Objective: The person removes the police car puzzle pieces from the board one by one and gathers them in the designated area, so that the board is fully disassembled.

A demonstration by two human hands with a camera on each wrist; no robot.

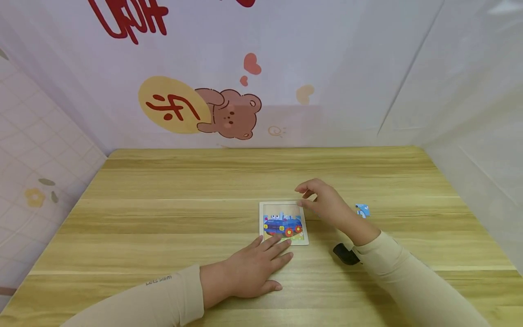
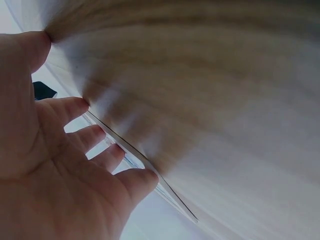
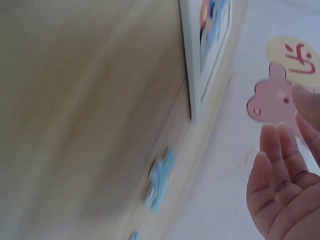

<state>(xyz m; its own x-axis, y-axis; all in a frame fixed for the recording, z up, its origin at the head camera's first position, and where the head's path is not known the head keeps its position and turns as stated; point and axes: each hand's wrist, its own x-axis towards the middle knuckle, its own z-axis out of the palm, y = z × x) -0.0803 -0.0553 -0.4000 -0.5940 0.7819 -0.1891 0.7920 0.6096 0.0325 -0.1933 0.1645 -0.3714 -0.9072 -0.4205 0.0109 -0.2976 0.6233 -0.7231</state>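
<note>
A small jigsaw puzzle in a pale frame [image 1: 305, 227] lies on the table, showing a blue car with eyes and red-and-yellow wheels. Along its top runs a bare beige strip [image 1: 282, 209]. My left hand [image 1: 257, 268] lies palm down with fingers spread, fingertips on the frame's near edge. In the left wrist view these fingers [image 2: 107, 157] reach along the frame's side. Over the frame's upper right corner is my right hand [image 1: 327, 204], fingers loosely bent and nothing between them. To its right, light blue puzzle pieces [image 1: 362, 210] lie loose; one piece [image 3: 161, 180] appears blurred in the right wrist view.
The wood-grain table [image 1: 171, 204] stretches to a white backdrop with a printed bear [image 1: 237, 116]. A black curved object [image 1: 346, 254] sits at the right wrist, beside the cuff. Pale walls stand on both sides.
</note>
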